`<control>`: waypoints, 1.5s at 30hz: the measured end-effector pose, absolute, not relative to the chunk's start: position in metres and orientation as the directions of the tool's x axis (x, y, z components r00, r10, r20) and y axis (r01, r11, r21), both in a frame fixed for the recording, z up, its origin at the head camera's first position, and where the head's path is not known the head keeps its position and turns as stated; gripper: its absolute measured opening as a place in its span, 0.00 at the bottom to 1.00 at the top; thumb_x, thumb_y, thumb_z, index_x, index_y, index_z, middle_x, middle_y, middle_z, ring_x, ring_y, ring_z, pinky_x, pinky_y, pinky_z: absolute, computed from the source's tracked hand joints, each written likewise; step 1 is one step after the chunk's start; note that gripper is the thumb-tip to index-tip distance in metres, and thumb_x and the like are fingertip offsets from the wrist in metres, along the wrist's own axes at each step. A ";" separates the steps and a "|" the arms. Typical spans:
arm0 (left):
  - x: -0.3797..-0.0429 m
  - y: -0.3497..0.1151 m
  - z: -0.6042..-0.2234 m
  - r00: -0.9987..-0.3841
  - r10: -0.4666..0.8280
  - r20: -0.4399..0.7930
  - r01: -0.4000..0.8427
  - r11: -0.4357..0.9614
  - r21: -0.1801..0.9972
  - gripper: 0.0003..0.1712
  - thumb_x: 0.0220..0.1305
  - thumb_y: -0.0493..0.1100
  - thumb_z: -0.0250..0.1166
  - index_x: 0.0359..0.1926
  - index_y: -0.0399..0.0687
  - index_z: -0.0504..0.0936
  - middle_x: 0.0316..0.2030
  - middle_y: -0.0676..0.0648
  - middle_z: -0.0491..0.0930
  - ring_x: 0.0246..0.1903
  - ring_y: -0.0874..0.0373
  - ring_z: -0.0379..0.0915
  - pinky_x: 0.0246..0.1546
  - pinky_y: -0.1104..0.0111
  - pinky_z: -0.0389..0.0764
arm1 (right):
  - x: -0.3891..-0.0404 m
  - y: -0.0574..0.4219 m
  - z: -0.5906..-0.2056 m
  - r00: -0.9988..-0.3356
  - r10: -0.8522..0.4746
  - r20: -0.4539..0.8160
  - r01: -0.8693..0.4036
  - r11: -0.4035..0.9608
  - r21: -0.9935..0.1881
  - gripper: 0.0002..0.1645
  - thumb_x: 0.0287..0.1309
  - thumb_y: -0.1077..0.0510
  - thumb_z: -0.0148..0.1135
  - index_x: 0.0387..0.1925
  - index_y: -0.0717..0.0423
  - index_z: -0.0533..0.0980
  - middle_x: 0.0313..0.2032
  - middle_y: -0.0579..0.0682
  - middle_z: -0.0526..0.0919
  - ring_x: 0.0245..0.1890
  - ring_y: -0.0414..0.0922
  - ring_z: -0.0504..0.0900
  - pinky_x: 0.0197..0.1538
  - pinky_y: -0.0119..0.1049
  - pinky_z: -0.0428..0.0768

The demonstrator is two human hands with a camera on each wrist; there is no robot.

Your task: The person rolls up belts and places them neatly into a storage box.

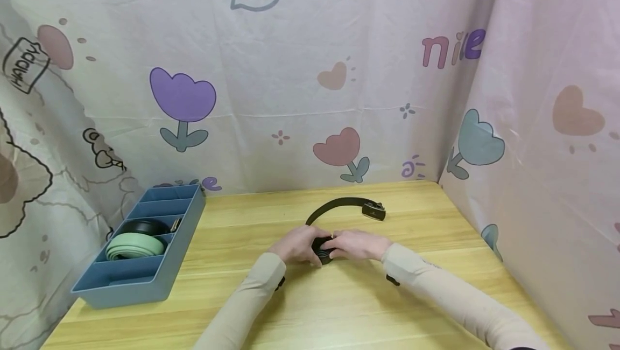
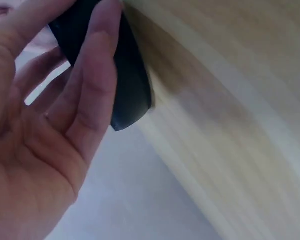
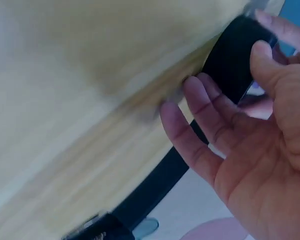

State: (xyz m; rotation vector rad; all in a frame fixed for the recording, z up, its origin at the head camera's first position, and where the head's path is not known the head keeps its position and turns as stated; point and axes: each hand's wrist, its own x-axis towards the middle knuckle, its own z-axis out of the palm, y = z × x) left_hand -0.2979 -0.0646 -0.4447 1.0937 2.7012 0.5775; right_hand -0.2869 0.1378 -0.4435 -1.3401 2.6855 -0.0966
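A black belt lies in an arc on the wooden table, its buckle at the far right end. The near end is wound into a coil between both hands. My left hand holds the coil from the left; in the left wrist view its curled fingers lie along the dark band. From the other side my right hand grips it, with the thumb on the coil in the right wrist view. There, the loose strap runs down past the fingers toward the buckle.
A blue-grey divided tray stands at the table's left side. In its compartments sit a rolled green belt and a rolled black belt. A patterned curtain hangs behind and on both sides of the table.
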 end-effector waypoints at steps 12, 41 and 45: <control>-0.298 -0.068 -0.453 -0.784 0.617 0.072 0.597 0.717 0.359 0.28 0.37 0.57 0.82 0.41 0.57 0.81 0.35 0.56 0.79 0.35 0.61 0.74 0.40 0.67 0.76 | -0.278 0.120 -0.447 -0.686 -0.726 -0.044 -0.713 0.683 -0.161 0.09 0.70 0.49 0.53 0.46 0.44 0.75 0.35 0.47 0.77 0.34 0.40 0.72 0.34 0.34 0.74; -0.302 -0.071 -0.454 -0.822 0.570 0.011 0.507 0.721 0.472 0.43 0.45 0.50 0.80 0.63 0.43 0.75 0.49 0.44 0.81 0.48 0.51 0.74 0.54 0.56 0.75 | -0.299 0.131 -0.439 -0.622 -0.781 -0.061 -0.779 0.625 -0.056 0.21 0.70 0.52 0.54 0.61 0.37 0.74 0.52 0.49 0.81 0.50 0.46 0.82 0.53 0.39 0.80; -0.302 -0.068 -0.453 -0.839 0.543 0.027 0.492 0.736 0.465 0.41 0.44 0.50 0.80 0.60 0.44 0.76 0.48 0.46 0.82 0.47 0.51 0.75 0.53 0.56 0.75 | -0.302 0.130 -0.442 -0.614 -0.789 -0.012 -0.787 0.613 -0.075 0.19 0.68 0.58 0.57 0.58 0.42 0.77 0.44 0.48 0.85 0.42 0.42 0.84 0.47 0.35 0.81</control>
